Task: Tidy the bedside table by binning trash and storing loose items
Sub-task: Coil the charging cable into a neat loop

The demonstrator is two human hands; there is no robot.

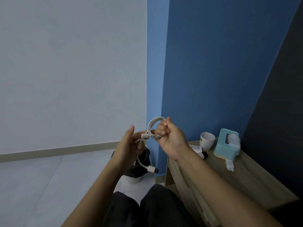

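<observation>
White charging cable up in mid-air, left of the bedside table. Coil gripped in right hand; left hand pinches the loose tail, plug dangling. Step: coiling for storage. Next, I'd guess: wind in tail, stow.

no text can be read; the yellow mark on the white mug is too small.

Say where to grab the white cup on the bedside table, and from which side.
Probably the upper wall near the rim, from above: the cup stands upright, mouth open, no handle visible; the tissue box crowds its right and small items lie close in front.
</observation>
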